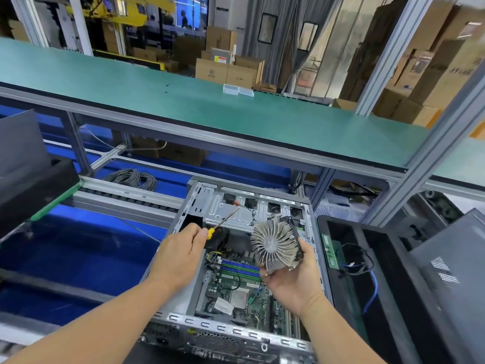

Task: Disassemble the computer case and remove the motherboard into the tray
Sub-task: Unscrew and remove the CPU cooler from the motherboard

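The grey computer case (181, 227) is laid open on its side. The green motherboard (236, 292) is seated inside. A black tray (388, 271) is set just beside the case.

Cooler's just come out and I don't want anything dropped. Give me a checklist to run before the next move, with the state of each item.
1. Heatsink held securely in the right hand: ok, fingers curl round it.
2. Heatsink lifted off the motherboard: ok, CPU exposed.
3. Screwdriver under control in the left hand: ok, tip points away over the computer case.
4. Room in the tray at right: ok, bare floor visible beside the cables.
5. Motherboard screws all out: cannot tell.
6. Cables unplugged from the board: not ok, wires still attached.
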